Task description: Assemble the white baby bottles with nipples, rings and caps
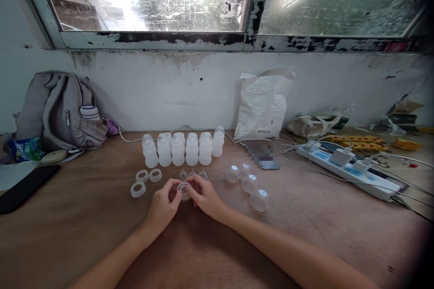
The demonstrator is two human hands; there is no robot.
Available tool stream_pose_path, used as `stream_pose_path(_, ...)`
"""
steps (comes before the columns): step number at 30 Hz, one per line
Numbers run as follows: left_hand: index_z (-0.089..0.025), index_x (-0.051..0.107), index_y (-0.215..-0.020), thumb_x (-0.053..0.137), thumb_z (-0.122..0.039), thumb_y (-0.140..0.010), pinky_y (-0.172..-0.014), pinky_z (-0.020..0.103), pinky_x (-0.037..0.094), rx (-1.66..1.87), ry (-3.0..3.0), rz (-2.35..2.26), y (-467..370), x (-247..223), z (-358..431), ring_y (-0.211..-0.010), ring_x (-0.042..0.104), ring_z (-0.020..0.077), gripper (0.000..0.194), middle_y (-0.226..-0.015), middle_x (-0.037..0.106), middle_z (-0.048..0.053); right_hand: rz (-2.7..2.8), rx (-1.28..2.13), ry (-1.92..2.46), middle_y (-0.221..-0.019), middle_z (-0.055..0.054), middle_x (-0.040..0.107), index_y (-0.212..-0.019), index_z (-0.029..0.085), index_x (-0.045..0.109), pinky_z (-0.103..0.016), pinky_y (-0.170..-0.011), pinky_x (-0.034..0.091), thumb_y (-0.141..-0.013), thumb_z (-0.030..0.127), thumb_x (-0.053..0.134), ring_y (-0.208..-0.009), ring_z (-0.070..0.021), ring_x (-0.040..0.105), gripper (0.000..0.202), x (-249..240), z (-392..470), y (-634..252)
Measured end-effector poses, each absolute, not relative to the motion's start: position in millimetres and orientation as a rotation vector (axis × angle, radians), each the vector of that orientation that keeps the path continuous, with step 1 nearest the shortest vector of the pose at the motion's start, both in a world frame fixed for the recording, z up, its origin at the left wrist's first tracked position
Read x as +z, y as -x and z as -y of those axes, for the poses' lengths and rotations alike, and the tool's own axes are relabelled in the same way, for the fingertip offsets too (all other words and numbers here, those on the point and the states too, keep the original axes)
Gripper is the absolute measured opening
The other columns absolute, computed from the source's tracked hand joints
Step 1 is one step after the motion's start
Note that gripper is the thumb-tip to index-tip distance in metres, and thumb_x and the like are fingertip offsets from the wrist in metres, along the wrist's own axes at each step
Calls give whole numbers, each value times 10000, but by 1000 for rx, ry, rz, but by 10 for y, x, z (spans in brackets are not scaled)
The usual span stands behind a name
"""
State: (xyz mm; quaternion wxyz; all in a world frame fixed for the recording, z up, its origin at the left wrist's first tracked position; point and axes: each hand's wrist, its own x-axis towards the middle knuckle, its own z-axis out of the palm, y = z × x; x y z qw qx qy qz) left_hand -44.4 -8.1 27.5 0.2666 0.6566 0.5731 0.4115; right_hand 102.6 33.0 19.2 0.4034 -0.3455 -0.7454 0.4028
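The head view is showing two hands holding one translucent ring [184, 191] on the near side of a row of bottles [178, 153]. The left hand [165, 203] is pinching the ring's left edge and the right hand [206, 196] its right edge, fingers nearly closed on it. Its opening is facing upward, tilting toward the wearer; being round, it is showing no clear long axis. Between ring and bottles, three clear teats [192, 174] are standing. Six frosted bottles are standing upright in front; whether others are standing behind, one cannot tell. Three loose rings [138, 189] are lying nearer and left of the bottles; four clear caps [249, 186] are sitting nearer and right, bearing pale round labels too small to read. Right of the bottles, a silvery pouch [264, 106] is leaning against the wall [152, 95], its print unreadable. Farther right, a white power strip [376, 183] is lying on the counter [305, 235]. Far left, a backpack [64, 113] is resting.
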Motion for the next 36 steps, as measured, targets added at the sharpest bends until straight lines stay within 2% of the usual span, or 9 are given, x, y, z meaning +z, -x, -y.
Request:
stream_pose_path(10, -204, 531, -834, 415, -287, -813, -524, 212, 391, 1089, -1788, -1536, 428, 269, 90, -535, 539, 133, 144, -628, 576, -26, 1894, 1011, 875, -502, 61, 471, -755, 184, 498, -191, -419, 339, -830, 258, 467, -407, -79, 446, 110, 219, -316, -1015)
stream_pose_path(27, -194, 519, -797, 452, -297, -793, -508, 217, 383, 1106, -1770, -1585, 425, 253, 68, -511, 524, 129, 123, -578, 517, -43, 1893, 1088, 857, -540, 59, 482, -786, 180, 479, -158, -359, 344, -823, 257, 474, -391, -65, 463, 85, 168, -334, -1014)
stream_pose_path(31, -202, 508, -839, 463, -273, -781, -541, 226, 399, 1122, -1786, -1575, 437, 246, 63, -548, 540, 130, 103, -663, 570, -29, 1881, 1128, 821, -647, 34, 540, -851, 186, 486, -172, -416, 389, -809, 199, 462, -446, -68, 494, 50, 166, -343, -1028)
stream_pose_path(36, -206, 490, -846, 499, -204, -721, -594, 237, 406, 1107, -1838, -1609, 438, 255, 48, -611, 554, 139, 126, -727, 598, -21, 1922, 1019, 808, -715, 23, 567, -861, 194, 485, -191, -512, 407, -732, 91, 472, -561, -88, 513, 166, 127, -349, -1023)
